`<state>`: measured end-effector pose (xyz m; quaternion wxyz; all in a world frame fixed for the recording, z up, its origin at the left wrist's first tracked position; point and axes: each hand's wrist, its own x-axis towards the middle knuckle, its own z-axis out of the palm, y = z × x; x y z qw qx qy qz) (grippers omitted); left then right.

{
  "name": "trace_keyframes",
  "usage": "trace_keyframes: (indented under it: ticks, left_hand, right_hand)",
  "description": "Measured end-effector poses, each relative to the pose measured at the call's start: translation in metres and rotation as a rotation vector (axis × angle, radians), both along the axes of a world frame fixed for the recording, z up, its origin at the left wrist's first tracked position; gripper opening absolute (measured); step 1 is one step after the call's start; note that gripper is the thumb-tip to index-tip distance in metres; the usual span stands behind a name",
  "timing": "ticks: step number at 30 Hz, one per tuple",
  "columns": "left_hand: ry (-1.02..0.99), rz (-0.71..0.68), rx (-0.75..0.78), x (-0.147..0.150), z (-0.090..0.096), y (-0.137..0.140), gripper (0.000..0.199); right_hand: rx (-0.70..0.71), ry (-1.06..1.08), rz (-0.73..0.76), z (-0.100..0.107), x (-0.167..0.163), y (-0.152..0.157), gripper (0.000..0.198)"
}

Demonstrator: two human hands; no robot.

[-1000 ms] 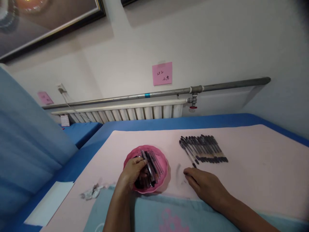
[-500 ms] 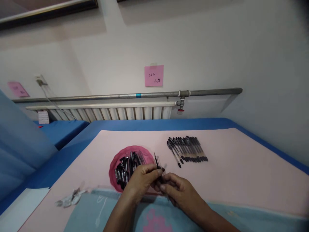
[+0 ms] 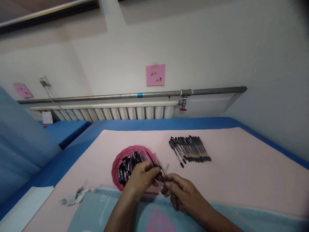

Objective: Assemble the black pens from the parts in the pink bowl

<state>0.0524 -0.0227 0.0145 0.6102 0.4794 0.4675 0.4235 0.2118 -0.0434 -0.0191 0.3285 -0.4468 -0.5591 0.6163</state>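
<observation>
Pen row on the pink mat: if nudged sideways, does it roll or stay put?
The pen row probably rolls: slim round barrels lying loose side by side on the flat pink mat. Likely light and stiff. Clips, too small to confirm, may check rolling.

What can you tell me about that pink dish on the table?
The pink dish is a shallow, round bowl with a wavy rim, and it looks like plastic. It sits flat on the pale pink table cover, left of a neat row of pens. A loose heap of dark pen parts fills it. The left hand covers its near right edge; whether it touches the rim cannot be told.
</observation>
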Motion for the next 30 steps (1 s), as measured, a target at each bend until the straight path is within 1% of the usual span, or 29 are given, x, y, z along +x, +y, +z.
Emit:
trace_keyframes:
  ticks: [2,4,6,8,10,18,26,30]
  left_hand:
    - [-0.124,0.139,-0.046,-0.009,0.003,0.003,0.025]
    - [-0.253,0.246,-0.073,-0.017,0.005,0.006,0.028]
    - [-0.339,0.313,-0.072,-0.022,0.007,0.008,0.028]
    - [-0.381,0.351,-0.055,-0.024,0.008,0.009,0.026]
    - [-0.394,0.366,-0.042,-0.025,0.007,0.01,0.025]
    - [-0.355,0.339,-0.036,-0.026,0.007,0.009,0.026]
    - [-0.256,0.337,0.0,-0.027,0.004,0.011,0.027]
    - [-0.173,0.323,0.025,-0.029,0.003,0.011,0.027]
  right_hand:
    - [0.054,-0.069,0.01,0.002,0.002,0.0,0.023]
    - [0.102,-0.134,0.029,0.005,0.003,-0.001,0.023]
    - [0.132,-0.18,0.056,0.007,0.004,-0.002,0.023]
    - [0.148,-0.21,0.079,0.007,0.004,-0.002,0.024]
    - [0.154,-0.229,0.083,0.007,0.003,-0.003,0.023]
    - [0.147,-0.243,0.095,0.007,0.003,-0.002,0.023]
    - [0.14,-0.262,0.097,0.007,0.003,-0.002,0.021]
    - [0.168,-0.322,0.102,0.006,0.004,-0.001,0.019]
